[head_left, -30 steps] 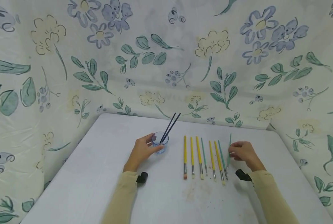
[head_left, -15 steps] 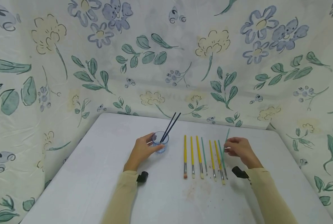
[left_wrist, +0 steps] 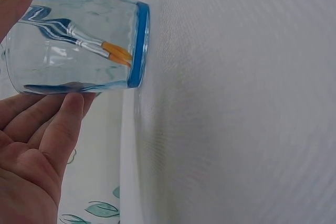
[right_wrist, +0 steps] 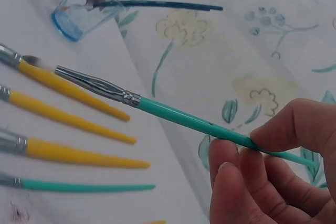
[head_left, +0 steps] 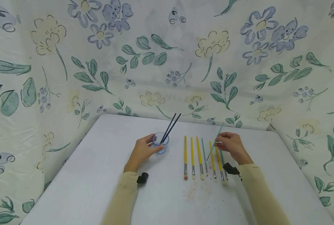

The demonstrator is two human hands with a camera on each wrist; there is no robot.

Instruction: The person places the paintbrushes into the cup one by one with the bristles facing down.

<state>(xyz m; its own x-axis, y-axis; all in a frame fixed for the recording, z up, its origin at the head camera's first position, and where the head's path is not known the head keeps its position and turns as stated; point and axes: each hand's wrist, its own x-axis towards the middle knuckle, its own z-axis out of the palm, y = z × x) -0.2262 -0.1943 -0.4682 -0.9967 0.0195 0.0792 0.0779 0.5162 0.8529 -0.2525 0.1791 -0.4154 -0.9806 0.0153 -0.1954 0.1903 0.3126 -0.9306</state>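
My left hand holds a clear blue-tinted glass on the table, thumb on one side and fingers on the other. Two dark blue paintbrushes lean in it, bristles down near its bottom. Between thumb and fingertips, my right hand pinches a green paintbrush by its handle. That brush is raised and tilted, its metal ferrule toward the glass, above a row of paintbrushes lying on the table. Yellow brushes and green brushes make up this row; the right hand partly covers its right end.
The white table has reddish smudges and specks in front of the row. A floral cloth hangs behind the table and at both sides.
My right hand has lifted the green paintbrush from the row's right end and carried it left over the other brushes, tilting it. The left hand and glass have stayed in place.
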